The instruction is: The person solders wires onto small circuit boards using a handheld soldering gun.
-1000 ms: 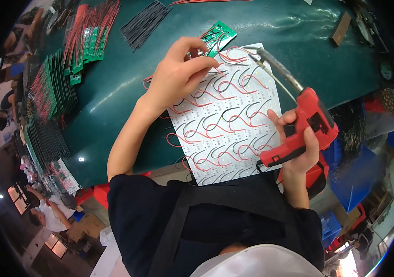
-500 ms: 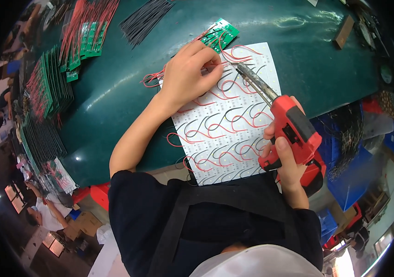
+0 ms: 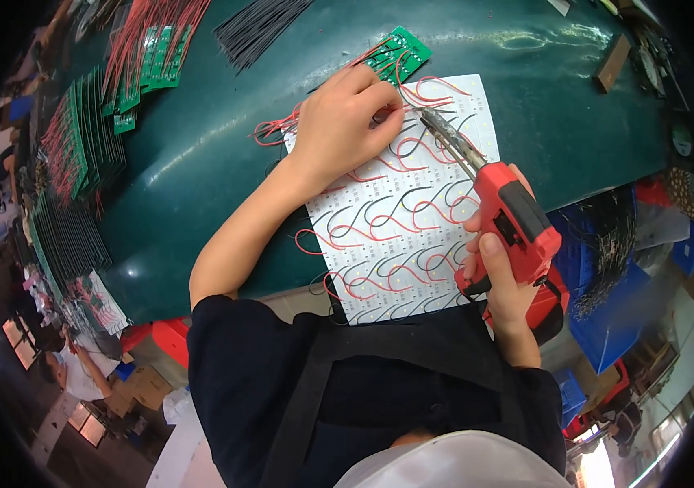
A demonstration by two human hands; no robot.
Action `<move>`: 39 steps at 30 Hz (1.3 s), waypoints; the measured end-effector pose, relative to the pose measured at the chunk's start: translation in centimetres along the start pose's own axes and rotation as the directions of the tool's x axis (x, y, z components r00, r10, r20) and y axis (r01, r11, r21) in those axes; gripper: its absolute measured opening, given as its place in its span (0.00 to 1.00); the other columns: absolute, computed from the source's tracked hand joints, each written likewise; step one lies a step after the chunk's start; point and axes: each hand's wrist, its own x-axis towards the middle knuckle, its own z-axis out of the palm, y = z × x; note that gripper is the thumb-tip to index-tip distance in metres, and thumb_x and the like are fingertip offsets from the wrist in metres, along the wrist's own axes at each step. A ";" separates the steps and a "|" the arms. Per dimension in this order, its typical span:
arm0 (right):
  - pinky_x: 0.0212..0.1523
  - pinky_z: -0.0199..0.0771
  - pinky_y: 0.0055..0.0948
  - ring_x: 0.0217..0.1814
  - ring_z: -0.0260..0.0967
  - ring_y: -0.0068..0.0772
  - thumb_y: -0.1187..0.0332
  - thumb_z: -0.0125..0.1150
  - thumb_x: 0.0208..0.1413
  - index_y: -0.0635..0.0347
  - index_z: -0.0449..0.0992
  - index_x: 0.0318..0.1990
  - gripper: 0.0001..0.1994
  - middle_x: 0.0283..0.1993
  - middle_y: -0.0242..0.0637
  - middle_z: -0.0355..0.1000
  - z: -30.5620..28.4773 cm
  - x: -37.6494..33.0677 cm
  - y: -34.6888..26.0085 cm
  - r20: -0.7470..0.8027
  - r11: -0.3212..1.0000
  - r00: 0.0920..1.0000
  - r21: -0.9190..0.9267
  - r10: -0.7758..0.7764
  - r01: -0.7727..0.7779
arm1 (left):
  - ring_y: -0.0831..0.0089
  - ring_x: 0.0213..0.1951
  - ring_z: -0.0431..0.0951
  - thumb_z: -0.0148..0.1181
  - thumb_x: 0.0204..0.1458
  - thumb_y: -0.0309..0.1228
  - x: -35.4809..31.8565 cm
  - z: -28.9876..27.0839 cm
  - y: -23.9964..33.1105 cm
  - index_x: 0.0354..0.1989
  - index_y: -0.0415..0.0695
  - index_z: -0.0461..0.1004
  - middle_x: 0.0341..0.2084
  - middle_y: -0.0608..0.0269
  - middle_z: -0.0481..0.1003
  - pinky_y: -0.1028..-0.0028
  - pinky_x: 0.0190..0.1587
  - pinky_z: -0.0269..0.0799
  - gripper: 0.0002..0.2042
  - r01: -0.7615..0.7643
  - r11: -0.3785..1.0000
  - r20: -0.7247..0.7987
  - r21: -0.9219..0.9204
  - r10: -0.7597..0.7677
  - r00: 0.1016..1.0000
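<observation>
A white panel (image 3: 412, 236) with many red and black wires soldered in rows lies on the dark green table (image 3: 200, 163) in front of me. My left hand (image 3: 343, 122) rests on the panel's upper left part, fingers pinched on a wire end near the top edge. My right hand (image 3: 501, 276) grips a red soldering gun (image 3: 513, 224); its metal tip (image 3: 436, 126) points up-left and almost meets my left fingertips. A small green circuit board (image 3: 395, 53) with red wires lies just beyond the panel.
Rows of green circuit boards (image 3: 78, 146) with red wires line the table's left side. A bundle of black wires (image 3: 261, 24) lies at the top. A wooden block (image 3: 611, 65) sits at the upper right. Blue bins (image 3: 607, 276) stand to the right, below the table edge.
My right hand has swung the soldering gun up and left, so its tip now sits by my left fingers at the panel's top. My left hand stayed near the top edge.
</observation>
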 end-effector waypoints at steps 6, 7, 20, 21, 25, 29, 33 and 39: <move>0.19 0.67 0.16 0.27 0.66 0.16 0.72 0.58 0.52 0.67 0.53 0.63 0.31 0.37 0.40 0.70 0.1 0.1 -0.1 -0.019 1.000 1.000 0.004 -0.017 0.017 | 0.73 0.26 0.73 0.62 0.42 0.27 0.0 0.2 0.1 0.23 0.44 0.74 0.21 0.66 0.69 0.73 0.28 0.68 0.03 -0.024 0.999 -0.023 0.029 0.025 0.999; 0.20 0.69 0.16 0.28 0.67 0.17 0.72 0.58 0.52 0.67 0.53 0.63 0.32 0.37 0.40 0.70 -0.1 0.1 -0.2 0.015 1.000 1.000 -0.006 0.009 -0.009 | 0.73 0.26 0.73 0.62 0.42 0.27 0.0 0.2 0.1 0.23 0.44 0.74 0.21 0.66 0.69 0.73 0.28 0.68 0.03 -0.025 0.999 -0.023 0.029 0.026 0.999; 0.64 0.52 0.46 0.47 0.61 0.32 0.56 0.49 0.54 0.68 0.63 0.45 0.21 0.39 0.38 0.63 -3.7 -0.3 3.7 -0.004 0.706 0.996 0.705 -0.093 0.069 | 0.68 0.27 0.71 0.62 0.39 0.28 -0.1 0.5 -0.1 0.21 0.46 0.73 0.20 0.67 0.68 0.69 0.27 0.69 0.04 -0.014 1.000 -0.041 0.026 0.015 0.999; 0.64 0.52 0.46 0.47 0.61 0.32 0.56 0.49 0.54 0.68 0.63 0.45 0.21 0.39 0.38 0.63 -3.6 -0.3 4.3 -0.008 0.701 0.995 0.709 -0.099 0.076 | 0.68 0.26 0.71 0.62 0.39 0.29 0.0 0.5 0.0 0.21 0.46 0.73 0.20 0.67 0.68 0.69 0.27 0.68 0.04 -0.018 0.999 -0.042 0.034 0.020 0.999; 0.66 0.47 0.50 0.46 0.61 0.31 0.56 0.48 0.54 0.66 0.63 0.43 0.19 0.39 0.37 0.63 -3.2 0.4 5.8 -0.010 0.631 0.989 0.769 -0.147 0.101 | 0.67 0.29 0.71 0.63 0.40 0.29 0.3 -0.2 0.5 0.25 0.46 0.74 0.25 0.65 0.69 0.68 0.30 0.68 0.05 0.000 1.000 0.008 0.029 0.000 1.000; 0.64 0.49 0.57 0.44 0.63 0.30 0.56 0.49 0.53 0.67 0.63 0.45 0.22 0.38 0.37 0.63 -3.2 1.8 5.5 0.003 0.690 0.985 0.714 -0.171 0.117 | 0.60 0.42 0.69 0.64 0.42 0.33 0.6 -3.7 -0.9 0.39 0.46 0.74 0.39 0.57 0.69 0.64 0.43 0.67 0.15 -0.071 0.980 0.034 0.187 0.066 0.997; 0.63 0.49 0.62 0.44 0.66 0.34 0.61 0.49 0.53 0.69 0.63 0.48 0.21 0.38 0.41 0.67 -3.2 3.0 5.1 0.072 0.633 0.977 0.771 -0.201 0.073 | 0.58 0.44 0.69 0.64 0.41 0.34 0.3 -5.3 -1.4 0.48 0.46 0.70 0.41 0.56 0.69 0.64 0.47 0.67 0.23 0.065 0.969 0.162 0.238 -0.106 0.981; 0.62 0.49 0.64 0.45 0.66 0.33 0.61 0.49 0.52 0.71 0.61 0.51 0.23 0.37 0.42 0.66 -3.8 2.7 5.4 0.050 0.672 0.972 0.731 -0.228 0.120 | 0.58 0.40 0.71 0.59 0.42 0.29 0.3 -6.7 -1.0 0.48 0.44 0.69 0.39 0.54 0.69 0.67 0.43 0.70 0.21 0.246 0.961 0.284 0.124 -0.272 0.919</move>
